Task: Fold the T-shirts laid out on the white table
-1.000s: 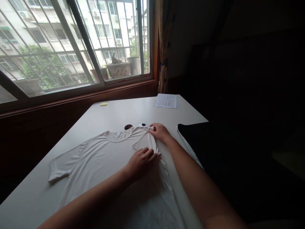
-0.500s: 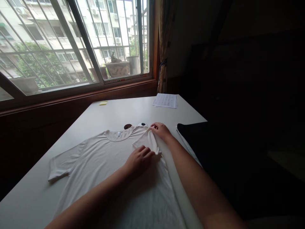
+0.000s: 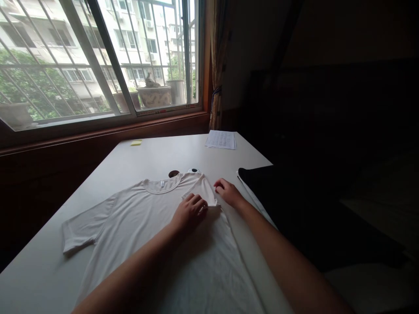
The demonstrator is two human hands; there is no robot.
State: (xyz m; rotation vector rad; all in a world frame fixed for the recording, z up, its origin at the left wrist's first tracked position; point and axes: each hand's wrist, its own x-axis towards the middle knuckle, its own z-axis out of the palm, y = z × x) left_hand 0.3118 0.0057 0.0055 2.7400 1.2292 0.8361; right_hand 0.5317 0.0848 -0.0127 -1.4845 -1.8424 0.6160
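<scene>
A white short-sleeved T-shirt point(image 3: 144, 231) lies spread on the table, collar away from me. Its right-hand sleeve point(image 3: 204, 192) is folded inward over the body, while the left-hand sleeve point(image 3: 81, 226) stretches out sideways. My left hand point(image 3: 190, 212) rests on the shirt at the folded sleeve's lower edge, fingers loosely bent and not gripping the cloth visibly; the fingertips are partly hidden. Just off the shirt's right edge is my right hand point(image 3: 228, 192), its fingers slightly curled and apart, holding nothing.
Black cloth point(image 3: 288, 209) covers the table's right side. Beyond the collar are a brown round object point(image 3: 173, 173) and a white round one with a dark centre point(image 3: 194, 170). Papers point(image 3: 221, 139) and a yellow note point(image 3: 136, 142) lie at the far end of the white table point(image 3: 157, 152), below a barred window.
My right hand has let go of the sleeve's shoulder edge and moved right and toward me. My left hand has drawn back slightly from the sleeve's corner. The view has shifted a little.
</scene>
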